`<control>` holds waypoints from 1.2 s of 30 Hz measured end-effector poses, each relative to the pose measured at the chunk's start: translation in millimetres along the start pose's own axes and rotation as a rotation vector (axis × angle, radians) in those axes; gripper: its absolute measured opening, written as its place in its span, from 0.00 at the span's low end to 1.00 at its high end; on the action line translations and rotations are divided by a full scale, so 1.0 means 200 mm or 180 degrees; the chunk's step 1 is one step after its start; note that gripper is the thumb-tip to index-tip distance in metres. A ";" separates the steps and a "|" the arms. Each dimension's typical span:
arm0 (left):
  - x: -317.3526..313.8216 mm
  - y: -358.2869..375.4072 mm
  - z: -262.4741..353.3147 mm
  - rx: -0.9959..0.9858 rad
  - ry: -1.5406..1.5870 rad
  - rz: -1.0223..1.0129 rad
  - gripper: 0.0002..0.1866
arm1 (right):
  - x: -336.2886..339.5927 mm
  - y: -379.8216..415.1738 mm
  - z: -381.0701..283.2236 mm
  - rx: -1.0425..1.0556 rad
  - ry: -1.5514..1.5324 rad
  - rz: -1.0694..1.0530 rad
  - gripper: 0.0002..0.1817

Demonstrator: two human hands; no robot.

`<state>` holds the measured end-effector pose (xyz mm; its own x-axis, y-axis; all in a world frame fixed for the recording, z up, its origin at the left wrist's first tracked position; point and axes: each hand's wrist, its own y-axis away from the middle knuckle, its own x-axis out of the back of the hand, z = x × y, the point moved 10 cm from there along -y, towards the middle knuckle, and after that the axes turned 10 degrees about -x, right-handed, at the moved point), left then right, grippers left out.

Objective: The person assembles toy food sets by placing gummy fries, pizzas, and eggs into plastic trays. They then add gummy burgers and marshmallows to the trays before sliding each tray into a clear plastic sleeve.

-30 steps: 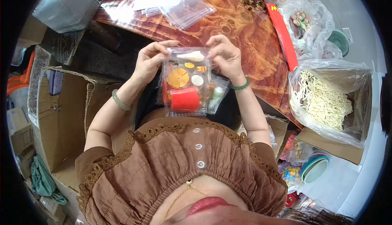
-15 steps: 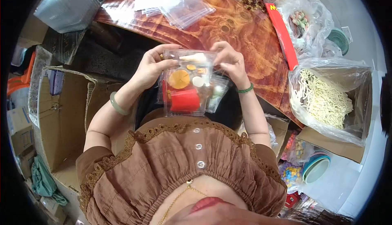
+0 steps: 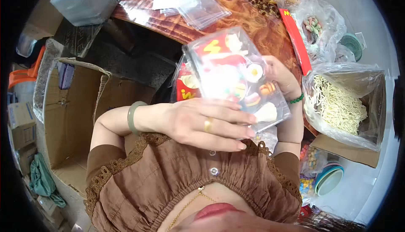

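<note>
A clear plastic bag (image 3: 254, 72) of small toy food pieces is held tilted in front of my chest, with glare over its middle. Inside it I can make out a red piece with a yellow M, a fried-egg shape and a white piece. My right hand (image 3: 282, 77) grips the bag at its right edge; some of its fingers are hidden behind. Across the bag's lower edge lies my left hand (image 3: 202, 124), palm down, its fingers stretched out. Another clear bag with a red fries-box piece (image 3: 186, 86) shows behind, at the left.
Flat empty plastic bags (image 3: 202, 10) lie on the wooden table (image 3: 164, 24), near stacked clear trays (image 3: 84, 2). A long red strip (image 3: 295, 42) is at the right edge. Cream noodle-like strands fill a lined carton (image 3: 377, 105). An open cardboard box (image 3: 71, 135) stands left.
The bag has turned over and moved up and right, now showing the egg and M pieces. My left hand has gone from pinching its top to lying flat across its lower edge.
</note>
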<state>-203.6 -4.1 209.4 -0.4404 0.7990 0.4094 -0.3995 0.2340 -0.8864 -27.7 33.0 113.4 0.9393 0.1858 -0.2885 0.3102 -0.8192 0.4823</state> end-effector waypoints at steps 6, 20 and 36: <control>0.30 0.30 -0.08 0.0534 -0.1393 0.1008 0.47 | 0.10 -0.02 0.00 -0.0218 0.1775 0.0487 0.18; -0.05 1.32 -0.61 0.4063 -0.0064 0.1359 0.57 | 0.80 1.18 1.00 -0.0065 0.0272 0.2806 0.14; -0.06 1.24 -0.60 0.4117 -0.0160 0.1130 0.61 | -0.03 0.03 0.26 0.1205 0.3252 0.1469 0.36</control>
<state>-201.9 110.9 -40.2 -0.6956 0.6793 0.2337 -0.7138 -0.6905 -0.1174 -39.8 -0.6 75.5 0.6860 0.0370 0.7266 0.0090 -0.9991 0.0424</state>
